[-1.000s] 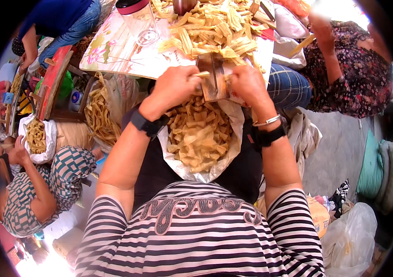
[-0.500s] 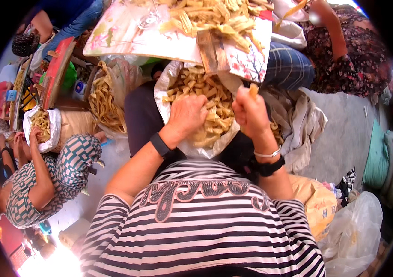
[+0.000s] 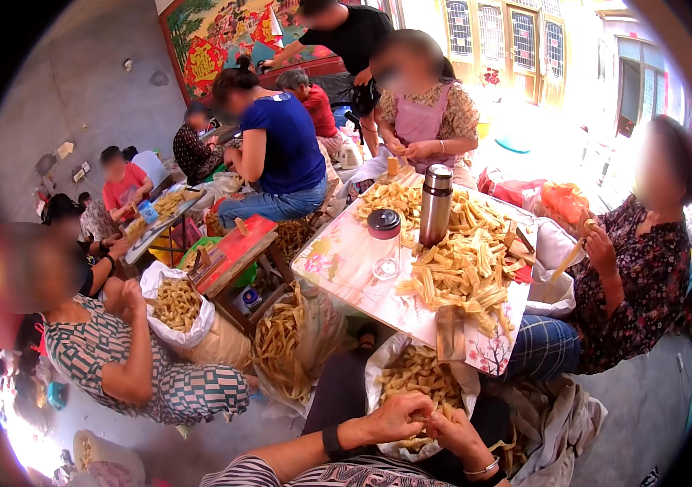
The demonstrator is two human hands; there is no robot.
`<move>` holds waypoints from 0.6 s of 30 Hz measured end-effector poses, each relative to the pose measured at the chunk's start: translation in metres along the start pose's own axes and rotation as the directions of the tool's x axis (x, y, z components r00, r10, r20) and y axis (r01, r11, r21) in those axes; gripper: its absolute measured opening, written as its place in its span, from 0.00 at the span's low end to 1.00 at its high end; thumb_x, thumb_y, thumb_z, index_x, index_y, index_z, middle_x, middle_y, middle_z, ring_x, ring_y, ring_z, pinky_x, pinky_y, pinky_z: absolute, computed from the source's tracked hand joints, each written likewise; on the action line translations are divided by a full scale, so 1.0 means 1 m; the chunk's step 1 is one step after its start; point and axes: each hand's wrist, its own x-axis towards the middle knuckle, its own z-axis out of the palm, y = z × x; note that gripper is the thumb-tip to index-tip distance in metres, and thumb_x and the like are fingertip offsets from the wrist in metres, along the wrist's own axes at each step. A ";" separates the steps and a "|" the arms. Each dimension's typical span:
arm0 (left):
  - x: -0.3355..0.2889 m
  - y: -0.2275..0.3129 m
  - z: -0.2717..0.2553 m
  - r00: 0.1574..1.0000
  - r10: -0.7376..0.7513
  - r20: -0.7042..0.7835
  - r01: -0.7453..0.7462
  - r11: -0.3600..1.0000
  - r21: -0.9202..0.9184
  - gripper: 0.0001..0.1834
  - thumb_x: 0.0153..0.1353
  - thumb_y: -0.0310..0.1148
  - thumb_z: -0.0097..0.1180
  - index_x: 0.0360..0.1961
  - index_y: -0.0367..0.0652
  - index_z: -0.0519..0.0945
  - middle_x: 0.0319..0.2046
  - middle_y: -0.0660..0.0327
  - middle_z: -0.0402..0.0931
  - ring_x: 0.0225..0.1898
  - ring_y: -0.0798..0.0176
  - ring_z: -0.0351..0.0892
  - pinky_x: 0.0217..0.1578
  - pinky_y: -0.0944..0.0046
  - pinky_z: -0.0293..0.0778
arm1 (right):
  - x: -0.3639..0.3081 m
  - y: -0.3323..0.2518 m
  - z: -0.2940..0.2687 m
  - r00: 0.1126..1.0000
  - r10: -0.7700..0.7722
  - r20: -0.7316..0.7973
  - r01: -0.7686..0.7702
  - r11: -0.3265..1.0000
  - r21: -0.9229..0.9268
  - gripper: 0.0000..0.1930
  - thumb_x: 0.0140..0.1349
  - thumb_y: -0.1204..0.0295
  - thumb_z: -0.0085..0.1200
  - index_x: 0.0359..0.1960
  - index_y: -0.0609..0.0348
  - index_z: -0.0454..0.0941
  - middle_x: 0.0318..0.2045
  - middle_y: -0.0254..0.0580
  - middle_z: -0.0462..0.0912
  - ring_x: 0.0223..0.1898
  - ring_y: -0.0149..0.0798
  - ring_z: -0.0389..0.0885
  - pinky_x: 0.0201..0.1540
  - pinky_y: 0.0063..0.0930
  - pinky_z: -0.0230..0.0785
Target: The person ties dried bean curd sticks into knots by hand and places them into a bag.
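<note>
The left hand [image 3: 395,420] and right hand [image 3: 461,442] are now brought together, fingers curled inward, whether pinching a piece cannot be told, above yellow cut strips [image 3: 423,377] in the white sack [image 3: 374,381], set between the legs [image 3: 336,394] apparently for easy dropping.

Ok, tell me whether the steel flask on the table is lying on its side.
No, the steel flask stands upright on the table, to the right of the clear jar.
</note>
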 end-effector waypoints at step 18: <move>0.027 0.016 -0.017 0.987 -0.119 0.103 0.129 0.988 -0.089 0.09 0.46 0.31 0.60 0.27 0.38 0.77 0.19 0.61 0.74 0.22 0.69 0.73 0.24 0.68 0.69 | -0.027 -0.037 -0.016 0.986 -0.156 -0.057 0.155 0.988 -0.021 0.13 0.61 0.63 0.53 0.31 0.61 0.73 0.17 0.24 0.66 0.19 0.19 0.62 0.20 0.13 0.54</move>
